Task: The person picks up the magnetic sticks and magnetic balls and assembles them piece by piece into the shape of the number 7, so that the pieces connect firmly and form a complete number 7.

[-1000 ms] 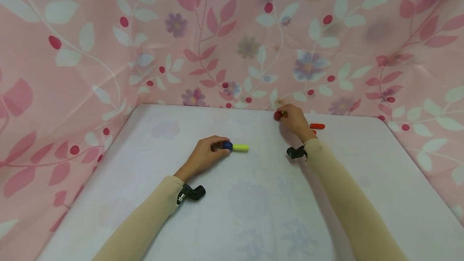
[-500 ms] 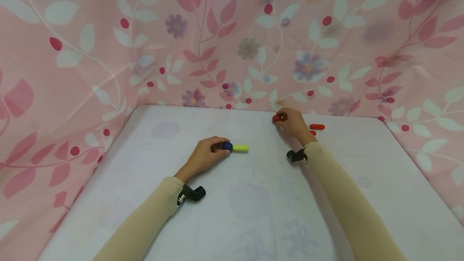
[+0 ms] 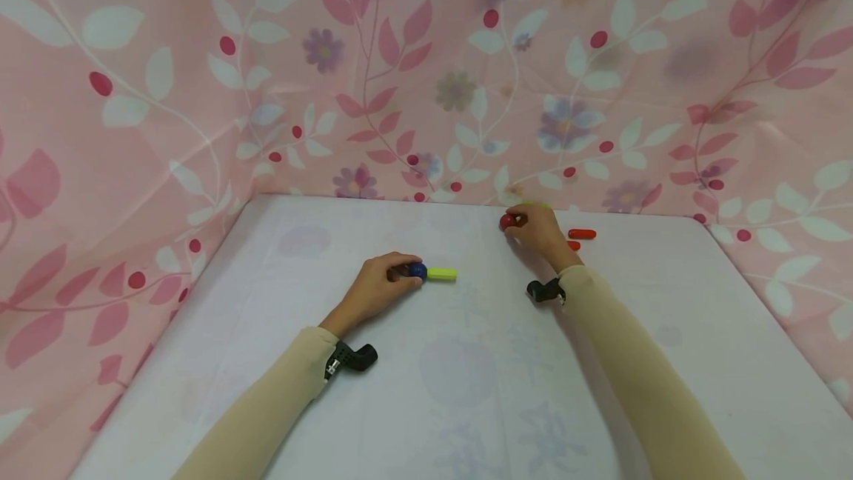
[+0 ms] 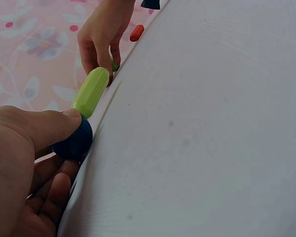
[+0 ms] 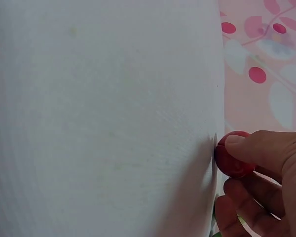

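My left hand [image 3: 380,284] pinches a dark blue ball [image 3: 418,271] between thumb and fingers, low over the white table. A yellow-green ribbed stick [image 4: 91,92] lies end-on to that ball; whether the two are joined I cannot tell. Farther back, near the table's rear edge, the right hand [image 3: 538,230] holds a red ball [image 5: 235,154] with its thumb and fingertips. Just behind the right hand shows a sliver of another yellow-green stick [image 3: 536,205], mostly hidden by the hand.
Two red sticks lie right of the right hand: one whole red stick [image 3: 582,234] and a second red stick [image 3: 573,245] partly covered by the wrist. The white table [image 3: 460,376] ends at a pink floral curtain [image 3: 453,58] behind and at the sides.
The right hand has come slightly nearer and to the left with the red ball, and the sliver of yellow-green stick now shows behind it. The left hand has stayed in place.
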`<state>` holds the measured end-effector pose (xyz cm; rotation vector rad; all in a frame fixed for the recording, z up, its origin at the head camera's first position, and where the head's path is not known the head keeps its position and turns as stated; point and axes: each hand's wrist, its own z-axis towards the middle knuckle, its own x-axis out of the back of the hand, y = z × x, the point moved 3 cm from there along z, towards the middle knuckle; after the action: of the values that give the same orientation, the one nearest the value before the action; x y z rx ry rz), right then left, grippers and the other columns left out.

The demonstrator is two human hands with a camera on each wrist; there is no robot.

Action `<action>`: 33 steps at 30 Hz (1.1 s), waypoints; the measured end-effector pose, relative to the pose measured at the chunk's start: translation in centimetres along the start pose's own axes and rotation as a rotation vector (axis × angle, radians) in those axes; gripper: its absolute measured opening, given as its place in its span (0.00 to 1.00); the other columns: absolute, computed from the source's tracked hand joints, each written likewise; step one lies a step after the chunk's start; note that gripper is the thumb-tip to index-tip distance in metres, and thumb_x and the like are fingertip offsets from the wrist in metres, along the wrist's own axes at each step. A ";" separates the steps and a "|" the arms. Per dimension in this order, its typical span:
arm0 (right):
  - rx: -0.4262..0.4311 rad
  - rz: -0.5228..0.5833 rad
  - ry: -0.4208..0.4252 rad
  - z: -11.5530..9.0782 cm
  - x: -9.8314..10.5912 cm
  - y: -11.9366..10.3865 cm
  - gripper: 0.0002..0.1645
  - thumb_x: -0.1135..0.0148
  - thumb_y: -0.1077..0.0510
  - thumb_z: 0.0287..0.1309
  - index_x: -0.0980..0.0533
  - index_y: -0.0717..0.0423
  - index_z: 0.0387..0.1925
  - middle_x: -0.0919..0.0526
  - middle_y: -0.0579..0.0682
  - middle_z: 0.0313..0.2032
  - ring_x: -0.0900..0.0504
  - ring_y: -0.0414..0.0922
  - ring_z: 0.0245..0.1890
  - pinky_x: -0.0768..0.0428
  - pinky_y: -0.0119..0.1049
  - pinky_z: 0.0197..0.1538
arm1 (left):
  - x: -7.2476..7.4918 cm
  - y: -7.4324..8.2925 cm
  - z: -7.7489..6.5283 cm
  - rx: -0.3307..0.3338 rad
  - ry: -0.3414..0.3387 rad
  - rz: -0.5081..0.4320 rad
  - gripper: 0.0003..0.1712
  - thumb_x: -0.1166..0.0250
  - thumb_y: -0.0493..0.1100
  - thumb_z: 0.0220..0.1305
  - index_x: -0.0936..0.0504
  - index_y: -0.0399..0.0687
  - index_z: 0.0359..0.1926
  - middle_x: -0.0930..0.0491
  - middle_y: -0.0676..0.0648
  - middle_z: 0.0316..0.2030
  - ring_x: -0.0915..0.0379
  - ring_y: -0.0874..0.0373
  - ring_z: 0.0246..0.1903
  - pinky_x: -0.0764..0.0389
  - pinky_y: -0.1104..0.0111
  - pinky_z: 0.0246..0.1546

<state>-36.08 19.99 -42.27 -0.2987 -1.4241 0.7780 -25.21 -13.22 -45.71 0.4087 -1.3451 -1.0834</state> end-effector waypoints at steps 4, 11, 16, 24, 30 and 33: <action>-0.009 0.027 0.017 -0.1 -0.2 0.2 0.24 0.28 0.67 0.61 0.20 0.72 0.58 0.16 0.67 0.50 0.17 0.60 0.49 0.20 0.52 0.54 | -0.1 0.0 0.0 -0.003 0.000 -0.004 0.21 0.25 0.44 0.66 0.13 0.48 0.59 0.15 0.52 0.44 0.23 0.58 0.37 0.21 0.62 0.40; -0.054 0.107 0.061 -0.7 -0.5 0.4 0.25 0.27 0.63 0.62 0.20 0.69 0.59 0.18 0.65 0.52 0.16 0.60 0.51 0.19 0.52 0.54 | -0.1 0.0 -0.1 -0.001 -0.001 -0.009 0.21 0.25 0.44 0.66 0.13 0.50 0.59 0.15 0.52 0.45 0.22 0.58 0.37 0.21 0.61 0.41; -0.055 0.136 0.091 -1.4 -0.4 0.0 0.23 0.27 0.62 0.62 0.21 0.67 0.56 0.17 0.64 0.50 0.17 0.60 0.51 0.19 0.53 0.53 | -0.1 -0.1 -0.1 0.003 0.000 -0.013 0.21 0.25 0.44 0.66 0.14 0.50 0.59 0.15 0.51 0.46 0.22 0.58 0.38 0.21 0.61 0.42; -0.051 0.127 0.097 -2.6 -0.5 -0.7 0.24 0.27 0.62 0.63 0.21 0.66 0.59 0.16 0.63 0.50 0.16 0.59 0.50 0.18 0.52 0.51 | -0.1 0.0 0.1 0.004 -0.004 -0.011 0.21 0.25 0.45 0.66 0.13 0.50 0.59 0.15 0.53 0.45 0.22 0.57 0.37 0.21 0.61 0.41; -0.038 0.173 0.116 -3.6 -0.6 -1.2 0.24 0.27 0.62 0.63 0.20 0.63 0.60 0.15 0.62 0.50 0.16 0.58 0.50 0.19 0.53 0.52 | 0.0 0.0 0.1 0.002 -0.003 0.001 0.21 0.25 0.44 0.67 0.13 0.50 0.59 0.16 0.53 0.44 0.23 0.57 0.37 0.22 0.62 0.40; -0.048 0.190 0.116 -4.2 -0.8 -1.5 0.25 0.26 0.61 0.63 0.20 0.61 0.60 0.15 0.61 0.51 0.17 0.58 0.51 0.19 0.53 0.54 | 0.0 -0.1 0.0 -0.002 0.001 0.007 0.21 0.25 0.45 0.67 0.13 0.50 0.59 0.15 0.53 0.44 0.23 0.57 0.36 0.22 0.62 0.40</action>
<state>-31.62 19.47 -42.65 -0.5142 -1.3185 0.8676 -25.24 -13.22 -45.76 0.4026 -1.3436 -1.0793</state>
